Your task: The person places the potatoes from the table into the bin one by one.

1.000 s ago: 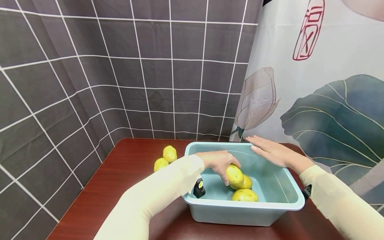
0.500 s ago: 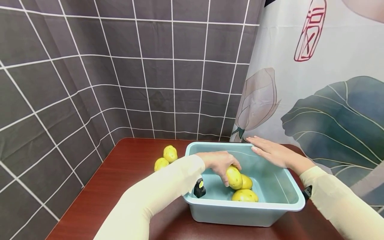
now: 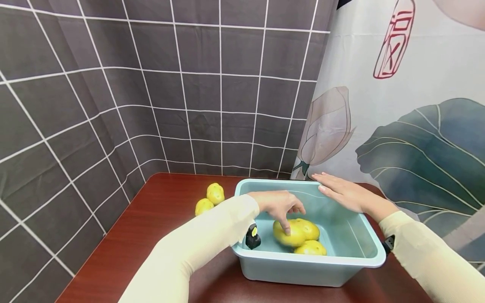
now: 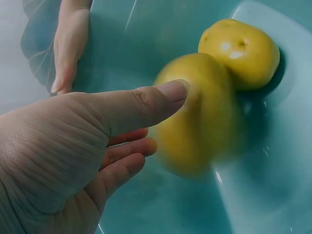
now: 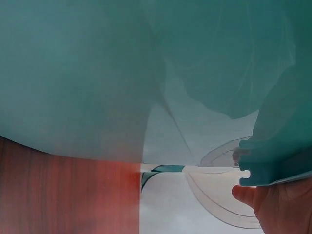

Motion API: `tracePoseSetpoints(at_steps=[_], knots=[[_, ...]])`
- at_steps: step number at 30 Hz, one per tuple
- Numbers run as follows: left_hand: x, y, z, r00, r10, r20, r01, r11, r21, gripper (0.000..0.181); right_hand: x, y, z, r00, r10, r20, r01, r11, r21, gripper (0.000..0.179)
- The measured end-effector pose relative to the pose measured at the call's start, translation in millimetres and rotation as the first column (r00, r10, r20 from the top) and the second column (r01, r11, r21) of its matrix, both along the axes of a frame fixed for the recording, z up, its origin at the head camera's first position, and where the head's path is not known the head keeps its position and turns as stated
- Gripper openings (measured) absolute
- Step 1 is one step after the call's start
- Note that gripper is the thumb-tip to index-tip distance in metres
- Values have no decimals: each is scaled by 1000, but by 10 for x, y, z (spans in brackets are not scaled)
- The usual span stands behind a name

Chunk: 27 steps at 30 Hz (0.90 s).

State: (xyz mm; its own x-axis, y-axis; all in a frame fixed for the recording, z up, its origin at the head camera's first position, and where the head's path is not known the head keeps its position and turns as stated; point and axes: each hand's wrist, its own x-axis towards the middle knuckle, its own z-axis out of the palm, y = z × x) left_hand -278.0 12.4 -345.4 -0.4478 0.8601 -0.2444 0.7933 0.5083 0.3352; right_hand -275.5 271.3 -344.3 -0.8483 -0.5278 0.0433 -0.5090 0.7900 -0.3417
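My left hand (image 3: pixel 278 206) is inside the light blue plastic tub (image 3: pixel 310 259), thumb and fingers spread apart. Just below it is a yellow potato (image 3: pixel 286 236), motion-blurred; in the left wrist view this potato (image 4: pixel 195 131) lies beyond the thumb, outside any grip. Two more potatoes sit close by in the tub, one behind (image 3: pixel 311 230) and one nearer the front wall (image 3: pixel 311 248). On the tub's right rim rests my right hand (image 3: pixel 346 195), fingers straight. The right wrist view shows part of that hand (image 5: pixel 285 209) under the rim, most of it out of frame.
Two potatoes, a farther one (image 3: pixel 215 193) and a nearer one (image 3: pixel 204 206), lie on the red-brown wooden table (image 3: pixel 151 235) left of the tub. Behind the table hang a dark grid-patterned cloth (image 3: pixel 197 92) and a white floral cloth (image 3: pixel 363 63).
My left hand has let go of the potato, which has dropped down and to the left inside the tub. The fingers have opened. My right hand stays on the rim.
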Motion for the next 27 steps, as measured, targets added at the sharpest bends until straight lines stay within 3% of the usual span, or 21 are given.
tracePoseSetpoints(at_steps=[10, 27], knots=[[-2, -19, 38, 999, 26, 20, -26, 1000, 10, 71, 0, -6, -12, 1000, -3, -3, 3, 1000, 7, 58], [6, -24, 71, 999, 20, -25, -18, 999, 48, 68, -4, 12, -10, 1000, 7, -12, -7, 1000, -10, 57]])
